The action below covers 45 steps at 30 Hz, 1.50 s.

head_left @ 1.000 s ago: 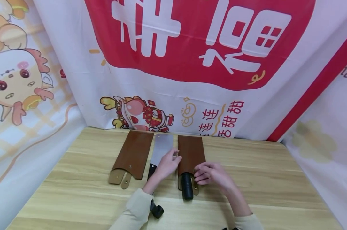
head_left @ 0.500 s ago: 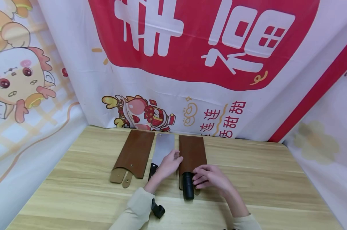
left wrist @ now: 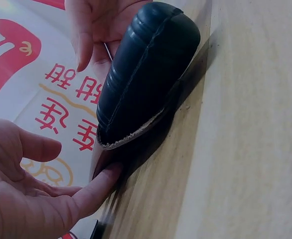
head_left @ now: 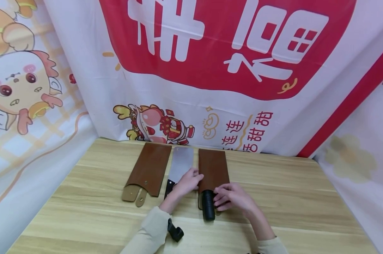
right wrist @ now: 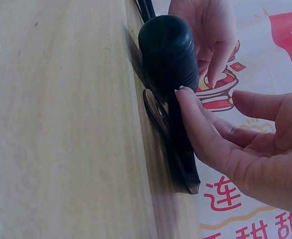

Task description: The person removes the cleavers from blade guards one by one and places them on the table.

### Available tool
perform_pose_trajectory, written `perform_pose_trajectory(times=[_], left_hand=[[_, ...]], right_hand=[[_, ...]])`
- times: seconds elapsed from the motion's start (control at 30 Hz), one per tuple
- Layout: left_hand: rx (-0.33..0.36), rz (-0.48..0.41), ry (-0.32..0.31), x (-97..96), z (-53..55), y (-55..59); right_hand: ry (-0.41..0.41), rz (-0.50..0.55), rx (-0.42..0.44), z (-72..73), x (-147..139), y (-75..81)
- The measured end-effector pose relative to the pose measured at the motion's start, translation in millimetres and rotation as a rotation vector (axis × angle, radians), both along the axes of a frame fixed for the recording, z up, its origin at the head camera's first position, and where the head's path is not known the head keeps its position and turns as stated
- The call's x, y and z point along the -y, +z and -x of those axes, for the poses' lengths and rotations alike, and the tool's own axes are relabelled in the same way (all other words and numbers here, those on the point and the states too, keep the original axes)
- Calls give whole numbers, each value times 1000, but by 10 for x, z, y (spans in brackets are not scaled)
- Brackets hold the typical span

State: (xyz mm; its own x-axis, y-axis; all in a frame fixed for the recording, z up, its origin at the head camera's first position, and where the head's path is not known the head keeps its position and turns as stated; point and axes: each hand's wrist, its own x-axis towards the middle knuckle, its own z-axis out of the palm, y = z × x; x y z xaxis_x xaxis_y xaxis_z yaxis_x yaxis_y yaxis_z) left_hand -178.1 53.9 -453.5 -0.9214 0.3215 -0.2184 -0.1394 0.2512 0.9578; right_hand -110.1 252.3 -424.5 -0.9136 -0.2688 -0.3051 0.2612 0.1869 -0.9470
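Note:
A brown leather knife sheath (head_left: 213,169) lies flat on the wooden table, and a black ribbed handle (head_left: 208,206) sticks out of its near end. My left hand (head_left: 189,181) is at the sheath's left edge; in the left wrist view its fingertips (left wrist: 111,172) touch that edge, thumb held apart. Beside the handle is my right hand (head_left: 234,197). In the right wrist view its fingertips (right wrist: 186,94) rest against the handle (right wrist: 168,55), thumb raised away. The sheath's strap (right wrist: 158,114) shows below them. The blade inside the sheath is hidden.
A cleaver (head_left: 182,164) with a bare grey blade lies left of the sheath, its black handle partly under my left forearm. Farther left is a second brown sheath (head_left: 151,169) with a strap. A printed cloth (head_left: 191,120) hangs behind the table (head_left: 290,197).
My right hand has shifted slightly left, closer to the handle, and now covers most of the strap. The left hand keeps its place at the sheath's edge. The head view has shifted a little.

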Motion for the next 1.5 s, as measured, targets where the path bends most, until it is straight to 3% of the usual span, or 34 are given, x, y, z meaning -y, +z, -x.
perform_pose_trajectory(times=[0.3,0.8,1.03,1.27,1.5], left_hand=[[83,-73,-17,15,9,-24],[95,-41,-15,-4,-7,-21],[90,-36,15,-12,-51,8],[109,-99,56,-50,-80,32],[111,-159,97,-63,-70,106]], right_hand=[[84,-74,3,-7,10,-42],[136,-108,-30,-21,69,-84],[95,-211,-53,-36,138,-76],[37,-341,-147,-84,205,-56],[-42,-373,-204,-65,207,-46]])
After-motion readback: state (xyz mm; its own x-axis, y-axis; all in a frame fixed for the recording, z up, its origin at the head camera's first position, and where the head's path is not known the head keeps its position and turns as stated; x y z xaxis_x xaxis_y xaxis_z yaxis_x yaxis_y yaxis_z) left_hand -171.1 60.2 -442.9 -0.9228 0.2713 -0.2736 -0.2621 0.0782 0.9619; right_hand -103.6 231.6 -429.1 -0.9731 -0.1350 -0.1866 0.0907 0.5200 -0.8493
